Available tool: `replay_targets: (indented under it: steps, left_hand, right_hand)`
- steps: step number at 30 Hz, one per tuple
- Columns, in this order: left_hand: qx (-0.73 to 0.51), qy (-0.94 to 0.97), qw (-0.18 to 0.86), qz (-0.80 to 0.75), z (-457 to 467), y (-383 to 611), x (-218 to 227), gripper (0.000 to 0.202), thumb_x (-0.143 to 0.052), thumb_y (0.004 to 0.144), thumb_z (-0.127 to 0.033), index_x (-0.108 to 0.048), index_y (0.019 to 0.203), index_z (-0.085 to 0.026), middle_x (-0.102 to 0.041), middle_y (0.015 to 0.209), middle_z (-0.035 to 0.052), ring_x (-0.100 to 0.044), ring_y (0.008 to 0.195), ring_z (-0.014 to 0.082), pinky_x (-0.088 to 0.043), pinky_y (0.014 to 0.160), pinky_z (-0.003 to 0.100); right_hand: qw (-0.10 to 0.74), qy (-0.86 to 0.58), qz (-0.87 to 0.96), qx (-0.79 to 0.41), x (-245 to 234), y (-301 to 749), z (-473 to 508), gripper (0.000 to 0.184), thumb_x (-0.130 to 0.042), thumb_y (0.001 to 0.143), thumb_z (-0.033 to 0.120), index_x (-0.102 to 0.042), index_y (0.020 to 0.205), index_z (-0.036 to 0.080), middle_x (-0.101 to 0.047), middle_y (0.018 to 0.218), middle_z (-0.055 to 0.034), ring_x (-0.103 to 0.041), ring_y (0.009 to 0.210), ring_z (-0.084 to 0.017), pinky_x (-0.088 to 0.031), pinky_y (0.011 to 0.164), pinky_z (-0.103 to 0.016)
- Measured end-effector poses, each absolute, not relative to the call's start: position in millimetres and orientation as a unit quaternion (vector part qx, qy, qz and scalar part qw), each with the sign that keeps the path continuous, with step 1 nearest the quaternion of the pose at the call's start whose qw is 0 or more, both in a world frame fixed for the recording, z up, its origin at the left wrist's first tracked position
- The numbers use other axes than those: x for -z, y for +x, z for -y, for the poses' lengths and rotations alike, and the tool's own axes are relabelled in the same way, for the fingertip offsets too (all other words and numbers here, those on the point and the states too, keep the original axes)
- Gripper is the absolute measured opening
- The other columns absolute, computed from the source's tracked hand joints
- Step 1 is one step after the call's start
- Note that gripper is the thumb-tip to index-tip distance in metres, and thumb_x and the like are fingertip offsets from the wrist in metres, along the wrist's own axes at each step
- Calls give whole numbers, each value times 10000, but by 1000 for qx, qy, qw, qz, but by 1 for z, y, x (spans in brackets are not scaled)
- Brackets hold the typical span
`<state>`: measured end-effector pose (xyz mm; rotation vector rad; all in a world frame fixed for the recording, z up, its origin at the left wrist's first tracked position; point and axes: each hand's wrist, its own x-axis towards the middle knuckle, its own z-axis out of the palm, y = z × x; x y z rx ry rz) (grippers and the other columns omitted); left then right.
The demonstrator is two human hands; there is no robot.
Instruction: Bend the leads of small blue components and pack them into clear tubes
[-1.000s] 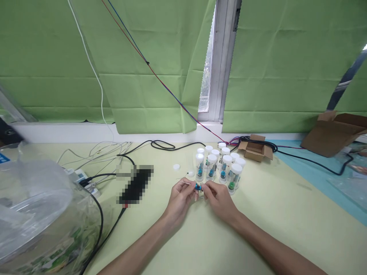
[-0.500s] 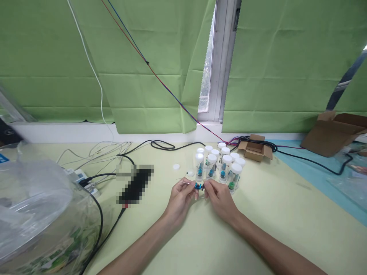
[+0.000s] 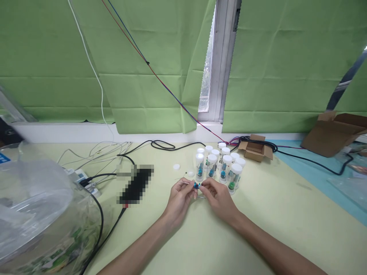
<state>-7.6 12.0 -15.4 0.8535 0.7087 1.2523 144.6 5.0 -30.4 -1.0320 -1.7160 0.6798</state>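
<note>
In the middle of the head view, my left hand (image 3: pixel 179 198) pinches a small shiny blue metal part (image 3: pixel 196 185) between thumb and fingers. A thin metal rod (image 3: pixel 183 182) sticks out to the left past those fingers. My right hand (image 3: pixel 221 198) is closed at the right end of the blue part, thumb and fingertips pressed together on it. Part of the blue piece is hidden by the fingertips. Just beyond the hands stand several clear tubes (image 3: pixel 211 168) with white caps, holding blue and green pieces.
A loose white cap (image 3: pixel 176 167) lies left of the tubes. Behind them are a small open cardboard box (image 3: pixel 256 149) and a coiled black cable (image 3: pixel 260 142). A pixelated dark device (image 3: pixel 137 185) and a large clear plastic container (image 3: pixel 43 206) occupy the left.
My right hand has shifted slightly left, its fingertips closing in on the blue part. The dark end seen there before is now covered. My left hand has barely moved.
</note>
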Motion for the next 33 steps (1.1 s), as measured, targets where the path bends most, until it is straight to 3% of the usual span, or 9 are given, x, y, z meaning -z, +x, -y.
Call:
replay_targets:
  steps: [7,13,17,21,24,30,33]
  left_hand:
    - [-543,403,672,-300,-10,-6,16,193,-732,753,-279,-582,716,-163,-627,690,-4,-536,557,87,-443,614,234]
    - [-534,416,674,-296,-7,-5,15,193,-708,778,-287,-575,711,-164,-617,667,-7,-534,549,88,-450,630,242]
    - [-541,397,678,-299,-9,-5,15,189,-728,756,-270,-582,708,-160,-627,696,-1,-535,552,83,-440,597,226]
    - [-560,356,681,-310,-13,-7,17,185,-750,728,-239,-586,705,-156,-622,692,-2,-543,582,82,-437,582,203]
    - [-568,338,681,-315,-14,-8,18,186,-754,722,-225,-585,696,-153,-612,677,-7,-543,590,80,-445,594,200]
    - [-558,364,673,-322,-13,-9,17,178,-738,743,-237,-582,719,-156,-612,675,-7,-537,569,81,-443,594,208]
    - [-551,388,667,-317,-13,-10,18,167,-711,776,-247,-576,733,-159,-610,665,-10,-534,560,81,-439,600,213]
  right_hand:
    - [483,-449,706,-258,31,144,-5,416,-425,966,386,-489,601,198,-444,514,46,-399,483,-113,-328,508,-237]
    - [476,-460,703,-259,33,144,-7,486,-361,983,421,-517,586,189,-467,493,30,-426,475,-120,-330,510,-244]
    - [488,-462,696,-253,30,144,-6,446,-387,978,387,-522,604,187,-491,507,28,-452,481,-122,-347,525,-243]
    - [498,-441,697,-269,28,144,-4,207,-501,932,364,-598,915,183,-628,710,-7,-508,549,-134,-384,522,-237]
    - [496,-423,707,-274,29,145,-3,208,-561,897,320,-573,1061,192,-661,863,-34,-539,600,-139,-413,526,-236]
    - [490,-422,716,-264,31,146,-4,117,-548,905,266,-594,969,180,-647,832,-29,-519,614,-137,-402,557,-243]
    - [480,-424,720,-269,31,145,-4,163,-512,931,302,-597,874,175,-620,749,-14,-496,603,-133,-382,564,-240]
